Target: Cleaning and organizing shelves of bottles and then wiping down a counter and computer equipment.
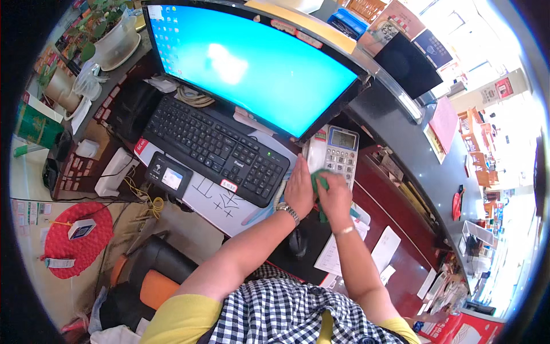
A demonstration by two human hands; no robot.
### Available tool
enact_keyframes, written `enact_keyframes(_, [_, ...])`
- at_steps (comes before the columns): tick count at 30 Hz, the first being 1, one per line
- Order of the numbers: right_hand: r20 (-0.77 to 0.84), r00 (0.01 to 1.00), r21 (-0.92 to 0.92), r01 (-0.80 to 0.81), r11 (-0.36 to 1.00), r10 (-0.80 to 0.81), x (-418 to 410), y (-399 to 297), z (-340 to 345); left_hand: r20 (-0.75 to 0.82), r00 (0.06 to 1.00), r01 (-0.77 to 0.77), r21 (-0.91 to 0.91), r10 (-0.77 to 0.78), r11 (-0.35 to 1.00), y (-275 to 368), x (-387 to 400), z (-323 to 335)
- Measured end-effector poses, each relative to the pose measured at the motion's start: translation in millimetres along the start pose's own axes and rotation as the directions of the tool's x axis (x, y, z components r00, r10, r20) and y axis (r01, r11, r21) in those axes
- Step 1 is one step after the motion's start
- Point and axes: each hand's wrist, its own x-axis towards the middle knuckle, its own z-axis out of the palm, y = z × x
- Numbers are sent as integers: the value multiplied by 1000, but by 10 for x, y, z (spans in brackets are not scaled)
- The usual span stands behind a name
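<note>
My right hand is closed on a green cloth at the lower left part of a white desk telephone. Beside it, my left hand lies flat with its fingers together and extended, near the handset's end; whether its palm presses on something is hidden. A metal watch is on my left wrist and a bracelet on my right. To the left is a black keyboard with a green light lit, below a large monitor showing a blue desktop. A black mouse rests on a dark mat below my hands.
A small black device with a screen sits left of the keyboard. Papers lie by my right forearm. A raised dark counter curves along the right. Potted plants stand at the upper left, and a black chair at the lower left.
</note>
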Motion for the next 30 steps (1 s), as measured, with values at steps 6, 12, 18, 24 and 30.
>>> enact_keyframes(6, [-55, 987, -162, -161, 973, 154, 917, 131, -73, 93, 996, 22, -115, -12, 993, 210, -22, -68])
enact_keyframes(12, [27, 999, 8, -23, 1000, 23, 115, 15, 7, 48, 998, 50, -17, -49, 999, 8, -16, -56])
enact_keyframes(18, [-72, 997, -232, -41, 972, 25, 909, 145, -69, 29, 998, -61, -89, 64, 994, 193, -28, -37])
enact_keyframes(24, [139, 984, -162, 137, 977, -114, 187, -135, -33, -14, 1000, 26, -34, -27, 999, -19, -60, -13])
enact_keyframes(30, [38, 996, -297, 85, 951, -77, 804, -117, -43, 33, 999, 6, -84, -4, 996, 139, -36, -14])
